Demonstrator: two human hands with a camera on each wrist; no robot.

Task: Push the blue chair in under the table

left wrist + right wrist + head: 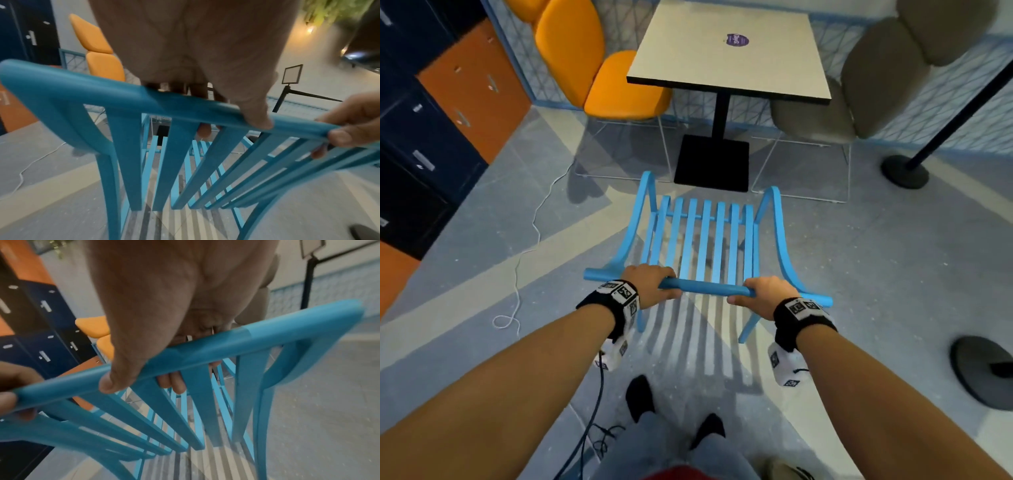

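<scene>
Hands, left (650, 282) and right (765, 294), each grip closed round blue chair (705, 240) top rail, seemingly short of table (726, 54).

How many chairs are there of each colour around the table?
Blue slatted chair, held at its top rail by the left hand and the right hand: 1
Orange cushioned chair left of the square pale-topped table: 1
Grey-brown cushioned chair on the right: 1
Another orange cushion shows at the top edge; I cannot tell whether it is a separate chair.
Total: 3
</scene>
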